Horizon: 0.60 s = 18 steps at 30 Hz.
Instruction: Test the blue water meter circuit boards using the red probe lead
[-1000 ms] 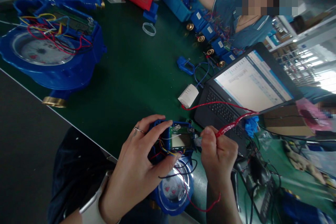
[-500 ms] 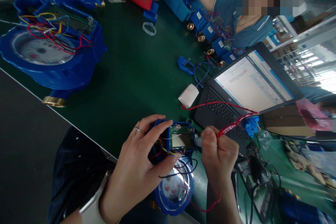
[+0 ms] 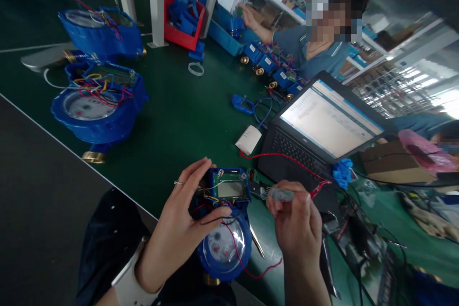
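Observation:
A blue water meter (image 3: 244, 244) with a round clear dial stands in front of me, its electronics box uncovered. Inside that box are a small grey display (image 3: 230, 189), a green board and loose coloured wires. My left hand (image 3: 186, 210) grips the box from the left, thumb over the wires and fingers along the far side. My right hand (image 3: 296, 213) pinches a grey-wrapped pin connector (image 3: 281, 194) just right of the box. A red cable (image 3: 319, 187) runs from behind this hand. Whether the pins touch the meter I cannot tell.
Right of the meter stands an open laptop (image 3: 330, 114), with a white box (image 3: 248, 139) beside it. More blue meters (image 3: 96, 110) stand at left. A red bin (image 3: 184, 21) is at the back; a co-worker (image 3: 322, 57) sits across the table.
My right hand has turned, so the grey connector now shows between its fingers, a little away from the box. The left hand keeps its grip. The whole view has shifted.

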Tool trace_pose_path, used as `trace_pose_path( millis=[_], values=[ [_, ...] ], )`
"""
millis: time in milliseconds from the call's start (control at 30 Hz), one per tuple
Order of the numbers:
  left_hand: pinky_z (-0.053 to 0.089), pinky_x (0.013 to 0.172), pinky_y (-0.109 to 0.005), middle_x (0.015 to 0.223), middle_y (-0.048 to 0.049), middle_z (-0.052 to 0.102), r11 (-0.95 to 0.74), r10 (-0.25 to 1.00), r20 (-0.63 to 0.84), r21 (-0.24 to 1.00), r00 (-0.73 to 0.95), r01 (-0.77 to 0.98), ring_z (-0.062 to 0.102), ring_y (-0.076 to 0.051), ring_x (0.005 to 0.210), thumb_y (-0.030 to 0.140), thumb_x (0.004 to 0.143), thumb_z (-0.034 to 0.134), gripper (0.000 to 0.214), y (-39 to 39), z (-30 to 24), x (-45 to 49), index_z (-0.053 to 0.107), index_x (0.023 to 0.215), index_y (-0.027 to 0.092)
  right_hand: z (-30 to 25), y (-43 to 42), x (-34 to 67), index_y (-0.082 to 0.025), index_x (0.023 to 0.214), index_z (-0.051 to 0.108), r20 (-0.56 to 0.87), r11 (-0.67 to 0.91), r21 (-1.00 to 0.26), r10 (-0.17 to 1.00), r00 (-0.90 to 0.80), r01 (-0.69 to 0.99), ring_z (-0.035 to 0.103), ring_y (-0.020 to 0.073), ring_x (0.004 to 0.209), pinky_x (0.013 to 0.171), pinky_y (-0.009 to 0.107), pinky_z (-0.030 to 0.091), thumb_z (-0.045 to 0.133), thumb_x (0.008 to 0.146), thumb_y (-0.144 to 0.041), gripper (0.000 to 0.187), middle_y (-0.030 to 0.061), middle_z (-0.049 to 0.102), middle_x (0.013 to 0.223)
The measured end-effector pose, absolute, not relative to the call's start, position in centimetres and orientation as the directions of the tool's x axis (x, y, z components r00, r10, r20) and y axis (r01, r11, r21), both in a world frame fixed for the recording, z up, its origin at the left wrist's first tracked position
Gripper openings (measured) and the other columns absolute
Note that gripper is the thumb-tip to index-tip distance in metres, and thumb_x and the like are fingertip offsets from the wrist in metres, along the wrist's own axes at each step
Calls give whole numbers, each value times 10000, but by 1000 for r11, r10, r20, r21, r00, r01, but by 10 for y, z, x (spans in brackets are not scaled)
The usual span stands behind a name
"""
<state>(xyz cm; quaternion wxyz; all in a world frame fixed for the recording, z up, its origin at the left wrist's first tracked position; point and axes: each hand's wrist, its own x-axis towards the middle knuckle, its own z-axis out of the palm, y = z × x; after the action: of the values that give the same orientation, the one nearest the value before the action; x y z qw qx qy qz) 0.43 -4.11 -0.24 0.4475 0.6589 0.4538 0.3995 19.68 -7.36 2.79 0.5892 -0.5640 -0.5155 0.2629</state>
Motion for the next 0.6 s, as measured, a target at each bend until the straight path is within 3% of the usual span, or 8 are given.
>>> trace_pose_path(
  millis=[100, 167, 233, 333, 467, 600],
  values=[
    [386, 1070, -511, 1477, -80, 353, -212, 964, 148, 930, 221, 301, 328, -288, 1376, 454, 780, 696, 754, -49, 5, 1, 317, 1413, 302, 25, -83, 195, -187, 725, 557, 278, 213, -952, 902, 331, 218, 417, 127, 552, 506, 269, 328, 378, 1000, -386, 384, -26, 451, 603],
    [368, 1076, -529, 1470, -66, 360, -263, 962, 214, 897, 171, 356, 304, -288, 1386, 426, 826, 649, 617, -57, 14, -1, 380, 1369, 311, 25, -88, 194, -183, 759, 574, 269, 206, -955, 905, 329, 214, 422, 129, 553, 512, 272, 328, 372, 1003, -379, 373, -24, 458, 602],
    [378, 1068, -514, 1401, -43, 439, -343, 939, 313, 845, 139, 409, 358, -265, 1349, 332, 882, 577, 425, -67, 26, -1, 462, 1292, 323, 27, -92, 193, -181, 775, 575, 278, 214, -952, 903, 328, 217, 428, 128, 555, 514, 269, 330, 374, 1003, -377, 362, -24, 465, 603],
    [479, 974, -389, 1209, -11, 578, -451, 893, 403, 789, 202, 418, 541, -197, 1158, 216, 902, 518, 307, -79, 44, 4, 537, 1186, 331, 33, -96, 189, -188, 726, 545, 316, 258, -942, 896, 311, 213, 436, 125, 548, 512, 258, 343, 375, 1001, -389, 381, -25, 463, 592],
    [550, 766, -245, 1077, -4, 639, -422, 885, 320, 858, 338, 293, 650, -121, 879, 214, 915, 507, 265, -86, 65, 17, 563, 1161, 295, 40, -103, 186, -193, 682, 534, 358, 301, -928, 886, 295, 221, 444, 120, 514, 474, 242, 352, 388, 992, -416, 409, -20, 475, 586],
    [544, 718, -275, 893, -10, 673, -334, 877, 234, 925, 419, 182, 648, -144, 811, 250, 916, 504, 139, -85, 72, 29, 638, 953, 239, 40, -113, 186, -199, 715, 575, 372, 318, -922, 886, 278, 221, 452, 119, 479, 438, 236, 356, 405, 982, -426, 390, -19, 493, 565]
  ],
)
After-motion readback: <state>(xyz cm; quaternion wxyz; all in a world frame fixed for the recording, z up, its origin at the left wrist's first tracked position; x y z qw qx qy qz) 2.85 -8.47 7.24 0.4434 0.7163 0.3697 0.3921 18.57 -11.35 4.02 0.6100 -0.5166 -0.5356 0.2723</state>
